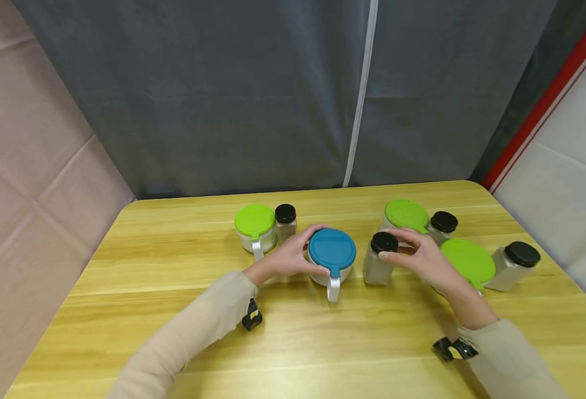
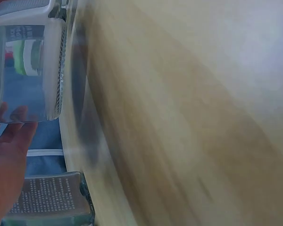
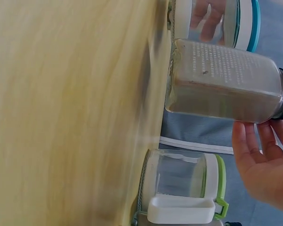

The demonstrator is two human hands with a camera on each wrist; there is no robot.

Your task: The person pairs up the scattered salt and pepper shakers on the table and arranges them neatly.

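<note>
A: What sits nearest the front edge of the desk (image 1: 123, 310)?

B: Only smooth, pale wood grain and 2 beige sleeves. Past them, mid-desk, stands the blue-lidded jar (image 1: 331, 257): a round, clear container with a white base, a glossy blue lid and a white handle pointing toward the front edge.

A: And the hands?

B: The left hand (image 1: 289, 256) curls round the jar's left side, fingers wrapped behind it. The right hand (image 1: 419, 256) pinches the spice bottle (image 1: 380, 259) by its black screw cap; in the right wrist view the fingertips touch the cap end. Neither hand is released.

A: Describe the bottle.

B: Squarish clear glass, filled with grey-brown powder, with fine white print on 1 face. It stands just right of the blue-lidded jar, close but apart.

A: Farther back?

B: Toward the right edge, a green-lidded jar (image 1: 468, 261) and a bottle (image 1: 514, 265) with a black cap. Nearer the back edge, 2 more green-lidded jars (image 1: 255, 226) (image 1: 405, 215), each with a black-capped bottle (image 1: 286, 221) (image 1: 442, 225) beside it.
</note>
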